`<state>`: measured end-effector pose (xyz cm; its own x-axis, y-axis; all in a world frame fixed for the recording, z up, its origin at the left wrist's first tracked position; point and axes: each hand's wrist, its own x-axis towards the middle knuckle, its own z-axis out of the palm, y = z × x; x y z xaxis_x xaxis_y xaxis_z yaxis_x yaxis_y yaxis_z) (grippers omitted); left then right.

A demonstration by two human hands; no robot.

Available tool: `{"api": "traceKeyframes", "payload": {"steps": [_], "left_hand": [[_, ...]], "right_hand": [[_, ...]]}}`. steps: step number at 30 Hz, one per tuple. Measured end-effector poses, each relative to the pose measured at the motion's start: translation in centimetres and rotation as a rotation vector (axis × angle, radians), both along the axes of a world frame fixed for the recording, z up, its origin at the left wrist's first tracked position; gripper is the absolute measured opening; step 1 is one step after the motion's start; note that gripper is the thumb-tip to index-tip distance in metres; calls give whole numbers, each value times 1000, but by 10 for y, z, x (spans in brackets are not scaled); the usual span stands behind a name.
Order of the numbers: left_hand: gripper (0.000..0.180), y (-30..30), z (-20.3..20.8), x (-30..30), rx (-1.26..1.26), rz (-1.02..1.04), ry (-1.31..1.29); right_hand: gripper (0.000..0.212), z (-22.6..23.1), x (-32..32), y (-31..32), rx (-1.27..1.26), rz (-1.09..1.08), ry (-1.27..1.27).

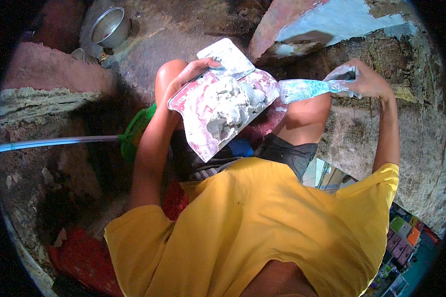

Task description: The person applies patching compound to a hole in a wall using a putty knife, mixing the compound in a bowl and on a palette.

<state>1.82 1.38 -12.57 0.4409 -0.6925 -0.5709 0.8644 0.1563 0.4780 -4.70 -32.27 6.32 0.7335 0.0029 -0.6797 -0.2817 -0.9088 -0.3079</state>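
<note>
R hand [360,81] is clamped on the narrow end of a flat, translucent bluish plastic spreader [302,90] w/ white smears. Its long axis runs approx. sideways, wide end pointing L at a lumpy off-white paste heap [230,104]. Heap's L of the R grip, on a pinkish-red, paste-smeared flat sheet [195,94]; sheet's R rim is btwn. Spreader tip is right by that rim; can't tell if touching. L hand [190,74] is nearer the heap, pinching the sheet's upper L edge, thumb on a white rectangular plate [228,55]; fingers underneath hidden. Plate + thumb block the heap's upper side; R bare knee [309,114] is under the spreader. Also around: round silver metal pot [108,28] upper L, green mesh bundle [136,126] L of the L forearm, w/ pale bluish tube [54,142].
</note>
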Motion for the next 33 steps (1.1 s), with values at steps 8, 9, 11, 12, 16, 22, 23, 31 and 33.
{"api": "traceKeyframes", "payload": {"steps": [8, 9, 11, 12, 16, 22, 23, 31, 33], "left_hand": [[26, 1, 20, -13, -13, 224, -71], [26, 3, 13, -10, -19, 195, -67], [26, 3, 9, -3, -36, 132, -58], [25, 5, 8, -8, 26, 196, -182], [25, -2, 25, -10, 225, 251, -128], [23, 14, 10, -3, -59, 58, -261], [23, 14, 8, -4, -48, 43, -319], [23, -1, -5, 11, 103, 28, -237], [24, 5, 10, -16, 136, 125, -541]], "right_hand": [[23, -30, 2, 14, 321, 272, -113], [23, -32, 0, 16, 362, 302, -155], [23, -36, -8, 17, 307, 223, -165], [23, -36, -13, 20, 327, 208, -199], [25, -31, -21, 23, 244, 262, -308], [30, -5, -25, 54, 26, 491, -436], [31, -2, -25, 59, -24, 544, -450], [28, -15, -9, 52, 76, 538, -444], [25, -21, -12, 40, 202, 398, -389]]}}
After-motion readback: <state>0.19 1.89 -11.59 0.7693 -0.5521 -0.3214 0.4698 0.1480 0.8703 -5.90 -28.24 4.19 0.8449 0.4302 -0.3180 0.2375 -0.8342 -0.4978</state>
